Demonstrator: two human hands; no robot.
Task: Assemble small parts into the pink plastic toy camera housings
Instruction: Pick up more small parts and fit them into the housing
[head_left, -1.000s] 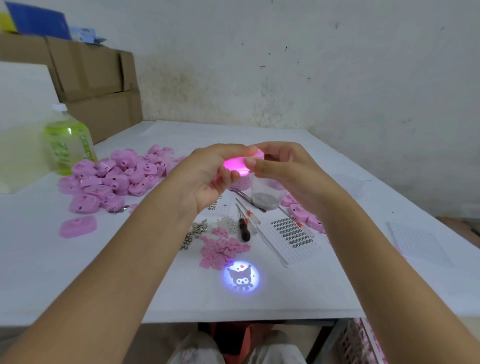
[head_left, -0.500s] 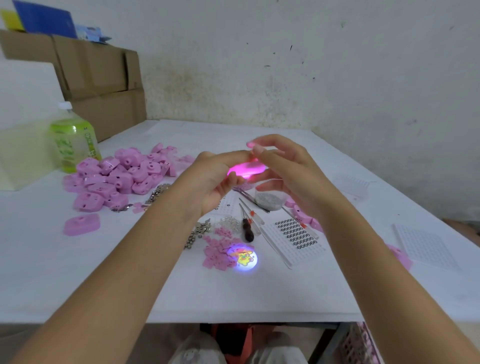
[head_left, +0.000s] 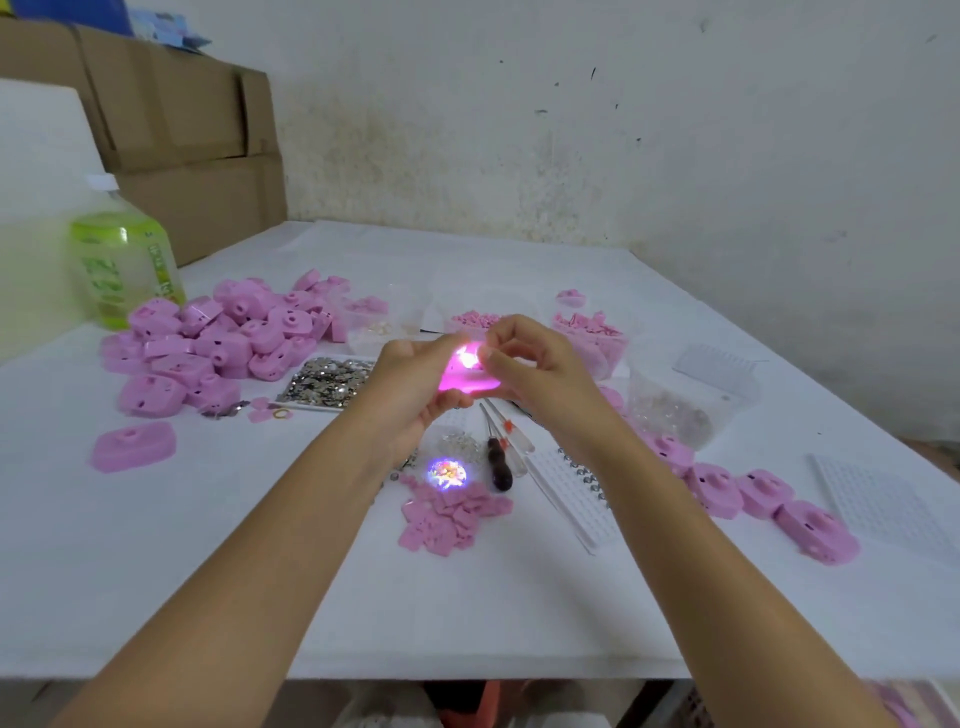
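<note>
Housing (head_left: 467, 376) under assembly: pink plastic, lit from inside, glowing magenta with a white-hot patch near its upper edge. It is held in the air above the middle of the counter (head_left: 156, 571), between both hands. Left hand (head_left: 410, 384) has its fingers curled round the left end. Right hand (head_left: 535, 364) pinches the upper right edge between thumb and forefinger. Long axis appears to run across, hand to hand; fingers hide much of the shell. Its facing cannot be read directly, but a small coloured light disc (head_left: 447, 473) lies on the counter below.

Counter: white, with a heap of pink housings (head_left: 228, 332) at left, a row of housings (head_left: 763, 493) at right, a pile of small pink parts (head_left: 449, 519), screwdrivers (head_left: 498, 457) and a tray of metal pieces (head_left: 327, 382).

Room: stained white wall (head_left: 571, 130); cardboard boxes (head_left: 182, 130) and a green bottle (head_left: 124, 270) at far left.
</note>
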